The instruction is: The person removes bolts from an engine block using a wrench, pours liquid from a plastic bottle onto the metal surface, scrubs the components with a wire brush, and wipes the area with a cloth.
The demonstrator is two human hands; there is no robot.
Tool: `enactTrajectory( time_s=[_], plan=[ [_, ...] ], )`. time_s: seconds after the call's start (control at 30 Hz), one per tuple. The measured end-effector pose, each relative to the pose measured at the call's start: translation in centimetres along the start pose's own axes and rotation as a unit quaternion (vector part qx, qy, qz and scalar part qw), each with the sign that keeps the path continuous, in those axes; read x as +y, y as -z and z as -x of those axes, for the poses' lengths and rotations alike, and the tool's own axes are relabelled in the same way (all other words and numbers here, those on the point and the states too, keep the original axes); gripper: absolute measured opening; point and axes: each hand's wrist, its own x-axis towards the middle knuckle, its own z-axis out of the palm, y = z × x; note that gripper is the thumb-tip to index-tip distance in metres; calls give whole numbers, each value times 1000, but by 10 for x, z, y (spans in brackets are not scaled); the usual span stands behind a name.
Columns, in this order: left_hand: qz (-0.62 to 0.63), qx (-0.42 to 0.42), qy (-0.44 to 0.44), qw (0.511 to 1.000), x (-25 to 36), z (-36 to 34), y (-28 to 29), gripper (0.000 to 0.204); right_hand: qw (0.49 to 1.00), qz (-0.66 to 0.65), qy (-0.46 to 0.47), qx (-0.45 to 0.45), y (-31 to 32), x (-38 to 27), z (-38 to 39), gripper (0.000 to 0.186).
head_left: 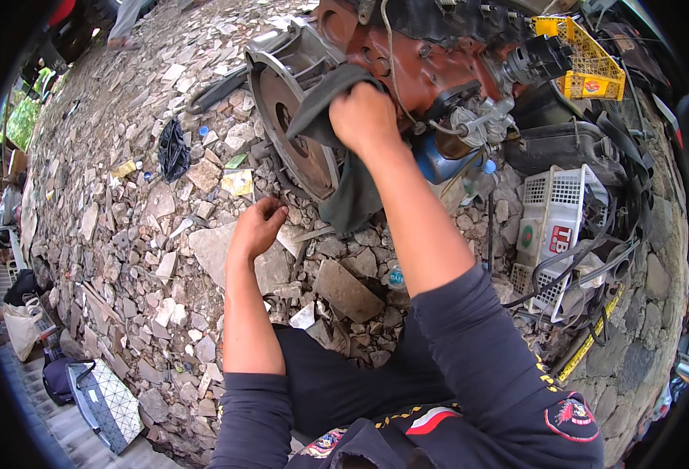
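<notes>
My right hand grips a dark grey-green cloth at the flywheel housing of a large engine, with part of the cloth hanging down over its lower rim. The round metal flywheel is partly covered by the cloth. The engine block is reddish-brown, with a rope draped over it and metal fittings at its right. My left hand is held over the rubble, left of and below the housing, fingers curled with nothing visible in them.
Broken stone rubble surrounds me. To the right lie a white crate, a yellow crate, a black case and hoses. A black plastic bag is left of the engine; bags rest lower left. Someone's leg shows upper left.
</notes>
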Motion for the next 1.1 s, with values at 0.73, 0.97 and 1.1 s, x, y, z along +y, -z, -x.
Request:
enactTrajectory(
  time_s=[0.73, 0.97, 1.1],
  plan=[
    [-46, -18, 37, 998, -2, 15, 5, 36, 999, 22, 34, 29, -15, 57, 68, 18],
    [-64, -2, -12, 998, 9, 3, -13, 34, 992, -3, 123, 37, -40, 46, 49, 35],
    [-55, -9, -2, 998, 12, -1, -11, 36, 989, -48, 134, 44, -38, 31, 64, 32]
  ],
)
